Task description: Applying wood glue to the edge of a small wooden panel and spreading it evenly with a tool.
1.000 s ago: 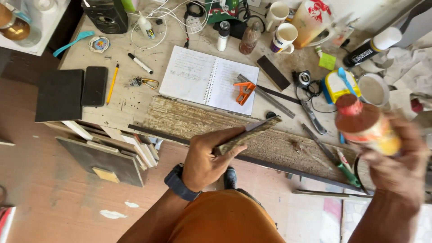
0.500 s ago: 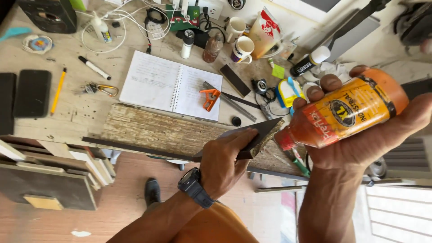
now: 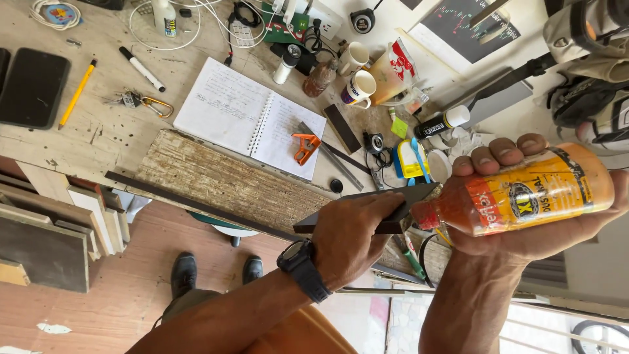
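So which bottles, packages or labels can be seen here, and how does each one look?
Glue bottle: in the right hand, lying sideways, orange with yellow label.
Small white bottle: top left, upright.
Pouch: beside the mugs, beige with red patch.
Black tube: right of the pouch, white cap.

The bottle (image 3: 534,193) is orange with a yellow label and a red nozzle end, and the strip (image 3: 367,210) touching its nozzle is dark, near black. The watch (image 3: 303,269) below the strip is black. Left of the strip, the board (image 3: 223,180) is pale brown with a rough streaked grain. Above the board, the notebook (image 3: 249,118) is white with fine lines and a small orange clamp (image 3: 305,147) on its corner. Further left of the notebook lie a yellow pencil (image 3: 76,94), a white marker (image 3: 141,68) with black ends and a black phone (image 3: 29,88). The mugs (image 3: 359,88) above the notebook's right edge are white.
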